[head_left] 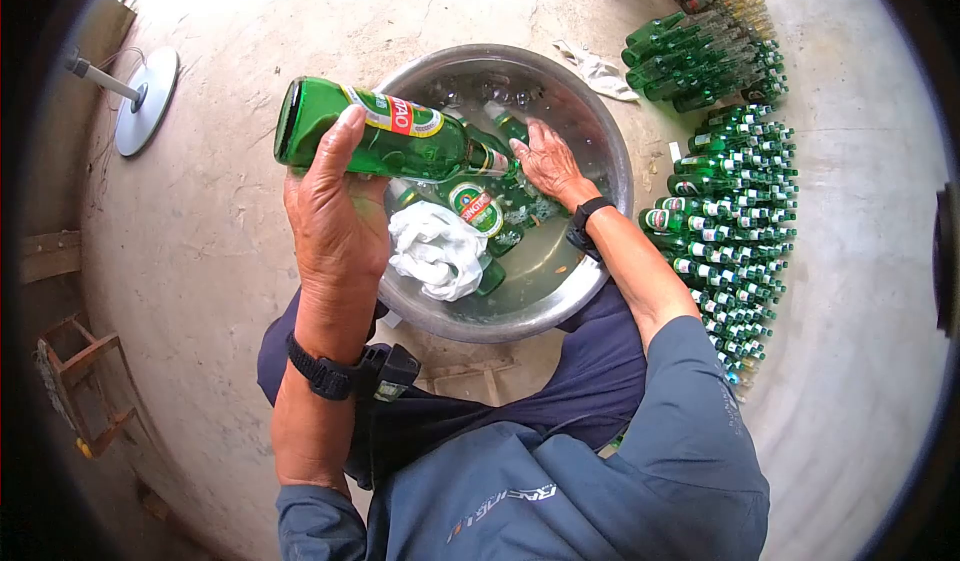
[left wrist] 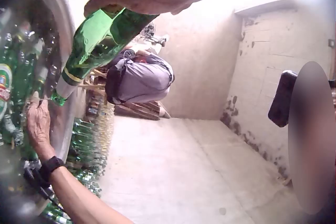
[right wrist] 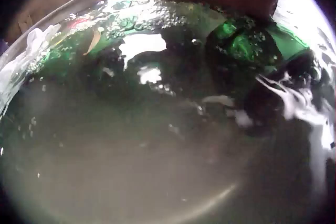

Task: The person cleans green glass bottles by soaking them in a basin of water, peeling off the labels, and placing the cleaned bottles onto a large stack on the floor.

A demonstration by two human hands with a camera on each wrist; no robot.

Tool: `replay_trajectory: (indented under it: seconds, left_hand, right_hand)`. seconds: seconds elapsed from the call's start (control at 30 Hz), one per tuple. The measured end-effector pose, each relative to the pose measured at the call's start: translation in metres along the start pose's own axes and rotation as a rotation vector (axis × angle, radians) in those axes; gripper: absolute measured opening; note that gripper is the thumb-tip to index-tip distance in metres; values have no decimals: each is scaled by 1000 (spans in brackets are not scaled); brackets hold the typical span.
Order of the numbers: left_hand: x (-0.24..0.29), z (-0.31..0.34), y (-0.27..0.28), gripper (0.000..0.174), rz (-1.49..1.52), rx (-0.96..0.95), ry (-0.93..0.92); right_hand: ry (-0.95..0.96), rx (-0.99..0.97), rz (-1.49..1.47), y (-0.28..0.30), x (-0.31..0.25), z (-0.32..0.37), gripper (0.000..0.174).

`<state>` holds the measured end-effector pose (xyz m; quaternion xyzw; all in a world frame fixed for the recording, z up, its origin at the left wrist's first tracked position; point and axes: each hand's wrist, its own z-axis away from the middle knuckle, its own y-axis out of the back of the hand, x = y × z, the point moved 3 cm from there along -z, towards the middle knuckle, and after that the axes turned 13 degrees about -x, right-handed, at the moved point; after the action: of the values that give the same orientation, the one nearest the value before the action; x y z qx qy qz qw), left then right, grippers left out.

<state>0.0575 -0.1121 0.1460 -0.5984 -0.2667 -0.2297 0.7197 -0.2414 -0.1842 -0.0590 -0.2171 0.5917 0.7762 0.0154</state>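
Observation:
My left hand (head_left: 338, 211) grips the base half of a green labelled bottle (head_left: 390, 131), tilted with its neck over a metal basin (head_left: 610, 151). In the left wrist view the bottle (left wrist: 100, 40) slants neck-down beside the basin's rim. My right hand (head_left: 550, 163) lies over the water by the bottle's mouth, fingers extended; whether it touches a bottle below is unclear. Several green bottles (head_left: 478, 209) lie in the water with a crumpled white cloth (head_left: 437, 249) on them. The right wrist view shows cloudy water (right wrist: 131, 166) and a dark, blurred part of a hand.
Rows of green bottles (head_left: 720, 231) stand on the floor at the right. A white cloth (head_left: 600, 71) lies behind the basin. At the left are a round white base (head_left: 147, 101) and a wooden frame (head_left: 90, 356). A person (left wrist: 142, 79) bends over in the left wrist view.

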Motion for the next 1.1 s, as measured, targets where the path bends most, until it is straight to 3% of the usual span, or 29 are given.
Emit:
replay_trajectory:
  seconds: [0.27,0.43,0.77,0.83,1.1]
  left_hand:
    - [4,-1,1,26,44,-20,3]
    - [7,-1,0,24,44,-15,23]
    - [3,2,-2,23,51,-8,23]
    - [2,2,-4,24,62,-12,25]
    - [-5,3,-3,24,23,-13,24]
  right_hand:
    - [145,-44,14,13,1,2,72]
    - [100,-35,11,37,-2,16,80]
    - [87,-8,228,35,2,17,71]
    - [33,-127,178,36,-1,13,61]
    - [137,-1,202,21,7,7,59]
